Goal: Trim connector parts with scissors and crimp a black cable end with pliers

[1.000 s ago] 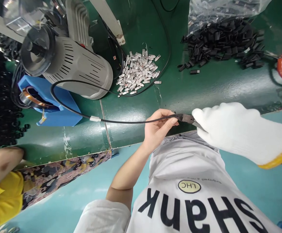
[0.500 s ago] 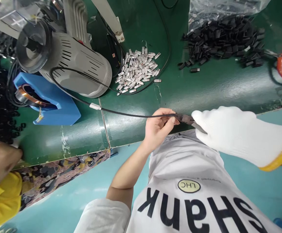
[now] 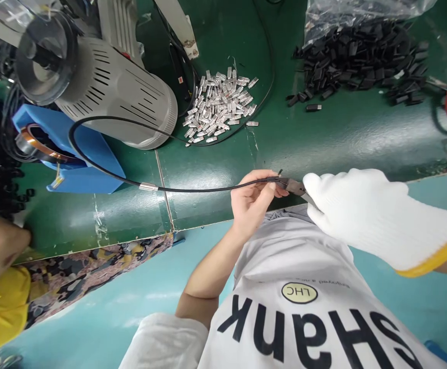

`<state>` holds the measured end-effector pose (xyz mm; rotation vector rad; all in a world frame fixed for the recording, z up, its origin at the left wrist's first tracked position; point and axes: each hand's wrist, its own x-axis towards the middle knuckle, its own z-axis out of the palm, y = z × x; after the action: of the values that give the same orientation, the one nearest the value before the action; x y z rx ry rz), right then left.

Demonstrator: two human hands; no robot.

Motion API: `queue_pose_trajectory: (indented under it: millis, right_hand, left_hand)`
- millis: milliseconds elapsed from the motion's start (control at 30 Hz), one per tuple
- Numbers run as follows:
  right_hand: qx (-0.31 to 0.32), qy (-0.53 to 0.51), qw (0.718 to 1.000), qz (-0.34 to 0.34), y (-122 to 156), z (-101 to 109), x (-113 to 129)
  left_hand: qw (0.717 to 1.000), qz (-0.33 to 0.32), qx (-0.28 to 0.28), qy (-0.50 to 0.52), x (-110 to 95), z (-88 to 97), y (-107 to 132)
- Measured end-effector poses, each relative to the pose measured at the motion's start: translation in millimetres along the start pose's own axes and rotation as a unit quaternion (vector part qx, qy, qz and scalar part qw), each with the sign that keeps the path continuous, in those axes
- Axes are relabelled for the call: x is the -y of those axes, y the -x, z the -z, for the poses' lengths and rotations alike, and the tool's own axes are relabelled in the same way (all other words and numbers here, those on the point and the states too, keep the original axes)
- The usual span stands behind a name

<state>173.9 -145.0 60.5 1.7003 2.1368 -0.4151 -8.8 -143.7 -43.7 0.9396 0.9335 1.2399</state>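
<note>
Cable [image 3: 192, 189] runs along the near tabletop [image 3: 342, 138] edge, a metal sleeve [image 3: 148, 187] on it. The bare left hand [image 3: 252, 202] pinches its end; the gloved right hand [image 3: 373, 218] grips pliers [image 3: 295, 186], whose tip meets the end. Metal pieces [image 3: 219, 105] lie beyond.

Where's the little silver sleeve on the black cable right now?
In the head view, the silver sleeve sits on the black cable over the green table, left of the bare left hand, just below the blue tray.
</note>
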Motion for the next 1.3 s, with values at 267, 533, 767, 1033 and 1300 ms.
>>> queue_pose_trajectory:
  millis: [267,533,767,1033,1300]
  right_hand:
    - [0.325,-0.215,0.909,0.144,-47.2,15.1,-42.1]
    - [0.409,-0.306,0.841,0.178,-54.5,15.4,-41.5]
    - [-0.046,0.090,0.988,0.113,-16.8,-16.1,-10.7]
    - [-0.023,0.093,0.991,0.096,-19.4,-8.7,-13.8]
    - [-0.012,0.097,0.988,0.120,-14.9,-13.1,-25.6]
  left_hand:
    - [0.992,0.109,0.048,0.031,-10.6,9.0,0.6]
    - [0.983,0.158,0.085,0.048,-14.0,16.6,-5.2]
    - [0.990,0.119,0.064,0.034,-8.8,16.1,-2.5]
    - [0.989,0.136,0.045,0.027,-11.1,9.7,5.2]
    - [0.990,0.128,0.053,0.034,-10.4,10.7,2.1]
